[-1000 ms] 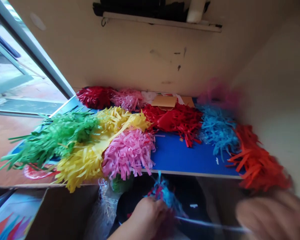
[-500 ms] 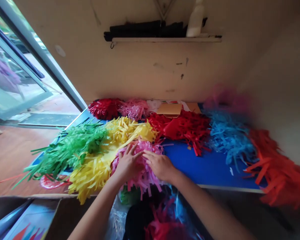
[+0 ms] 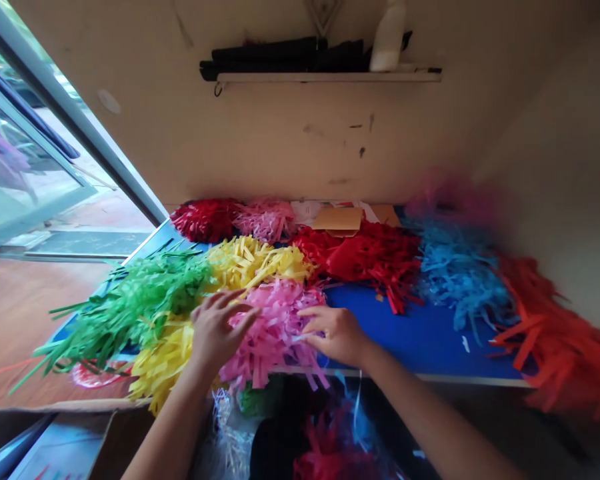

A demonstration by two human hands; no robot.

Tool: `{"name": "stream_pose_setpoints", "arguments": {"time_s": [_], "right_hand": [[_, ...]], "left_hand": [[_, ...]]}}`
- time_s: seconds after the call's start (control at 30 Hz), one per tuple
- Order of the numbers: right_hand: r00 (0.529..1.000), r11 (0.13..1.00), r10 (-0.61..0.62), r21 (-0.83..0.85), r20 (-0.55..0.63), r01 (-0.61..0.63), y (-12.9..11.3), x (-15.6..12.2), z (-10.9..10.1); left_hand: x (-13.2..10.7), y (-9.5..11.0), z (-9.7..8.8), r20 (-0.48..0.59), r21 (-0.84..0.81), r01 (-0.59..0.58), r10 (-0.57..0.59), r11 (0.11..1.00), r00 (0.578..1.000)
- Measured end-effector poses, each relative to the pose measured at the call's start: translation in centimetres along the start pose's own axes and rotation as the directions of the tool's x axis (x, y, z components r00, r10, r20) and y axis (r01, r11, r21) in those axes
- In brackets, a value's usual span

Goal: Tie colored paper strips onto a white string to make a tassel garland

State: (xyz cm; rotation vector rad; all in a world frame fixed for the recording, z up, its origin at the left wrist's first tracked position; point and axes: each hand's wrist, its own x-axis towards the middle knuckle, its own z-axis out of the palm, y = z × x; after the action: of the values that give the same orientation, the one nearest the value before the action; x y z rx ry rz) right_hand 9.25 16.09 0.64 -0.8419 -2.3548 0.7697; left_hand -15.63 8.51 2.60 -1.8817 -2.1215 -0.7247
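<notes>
Head view, hand (image 3: 337,337) on pink fringe edge (image 3: 286,330)

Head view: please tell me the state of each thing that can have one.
Left hand: open, fingers spread on the pink paper fringe.
Right hand: open, touching the pink paper fringe.
Pink paper fringe: strips hanging over the blue table edge.
Glass door: open.
White bottle: upright.

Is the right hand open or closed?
Open: the right hand rests extended against the pink paper fringe, not clenched.
</notes>
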Motion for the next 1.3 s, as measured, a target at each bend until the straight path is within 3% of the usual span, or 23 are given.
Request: {"name": "stream_pose_setpoints", "arguments": {"time_s": [0.07, 0.1, 0.13, 0.2, 0.27, 0.33, 0.43, 0.5, 0.6, 0.7, 0.9, 1.0, 1.1, 1.17, 1.3], "right_hand": [[0.995, 0.990, -0.011, 0.141, -0.101, 0.025, -0.6, 0.7, -0.3], [0.987, 0.984, 0.027, 0.176, -0.161, 0.002, -0.8, 1.3, -0.4], [0.976, 0.980, 0.065, 0.197, -0.208, -0.023, -1.0, 2.0, -0.4], [0.963, 0.976, 0.106, 0.213, -0.248, -0.052, -1.1, 3.3, -0.4], [0.969, 0.974, 0.096, 0.223, -0.228, -0.044, -1.1, 4.3, -0.5], [0.985, 0.973, 0.061, 0.230, -0.160, -0.023, -0.9, 4.8, -0.6], [0.995, 0.991, 0.060, 0.114, 0.081, -0.069, -0.4, 5.5, -0.6], [0.974, 0.989, 0.146, -0.015, 0.174, -0.146, 0.2, 6.0, -0.6], [0.952, 0.952, 0.289, -0.135, 0.098, -0.275, 0.9, 6.5, -0.5], [0.944, 0.934, 0.328, -0.162, 0.030, -0.319, 1.3, 6.6, -0.3], [0.939, 0.961, 0.274, -0.022, 0.208, -0.276, 0.8, 5.7, 0.2], [0.941, 0.971, 0.217, 0.039, 0.260, -0.235, -0.4, 4.1, 0.5], [0.956, 0.977, 0.206, 0.018, 0.210, -0.214, -2.0, 1.8, 0.6], [0.975, 0.981, 0.191, -0.039, 0.117, -0.188, -3.1, 0.3, 0.7], [1.000, 0.999, 0.015, -0.048, -0.016, -0.016, -5.5, -1.6, 0.5]], "left_hand": [[1.2, 0.6, -0.1, -0.190, 0.012, 0.099, -0.095, 0.995, 0.977], [1.9, 1.1, 0.2, -0.199, 0.029, 0.120, -0.112, 0.992, 0.974], [2.4, 1.7, 0.6, -0.146, 0.045, 0.104, -0.097, 0.994, 0.985], [3.0, 2.9, 1.7, 0.068, 0.023, -0.030, 0.028, 0.999, 0.997], [2.3, 4.0, 2.9, 0.164, -0.038, -0.157, 0.161, 0.987, 0.973], [0.7, 4.6, 3.9, 0.191, -0.095, -0.257, 0.271, 0.962, 0.943], [-2.2, 4.6, 4.7, 0.157, -0.167, -0.376, 0.401, 0.911, 0.902], [-3.6, 4.3, 4.8, 0.100, -0.177, -0.442, 0.463, 0.879, 0.881], [-4.6, 3.7, 4.6, 0.034, -0.161, -0.508, 0.520, 0.846, 0.854], [-5.3, 3.3, 4.3, -0.045, -0.136, -0.540, 0.540, 0.831, 0.841], [-7.4, 3.3, 4.3, -0.241, -0.014, -0.481, 0.464, 0.876, 0.852], [-9.5, 3.8, 4.7, -0.283, -0.012, -0.388, 0.370, 0.921, 0.885], [-11.8, 4.3, 4.6, -0.251, -0.053, -0.266, 0.245, 0.962, 0.936], [-13.1, 4.7, 3.7, -0.245, -0.091, -0.209, 0.182, 0.974, 0.952], [-13.0, 6.1, 0.2, -0.411, -0.262, -0.122, 0.004, 0.957, 0.911]]}}
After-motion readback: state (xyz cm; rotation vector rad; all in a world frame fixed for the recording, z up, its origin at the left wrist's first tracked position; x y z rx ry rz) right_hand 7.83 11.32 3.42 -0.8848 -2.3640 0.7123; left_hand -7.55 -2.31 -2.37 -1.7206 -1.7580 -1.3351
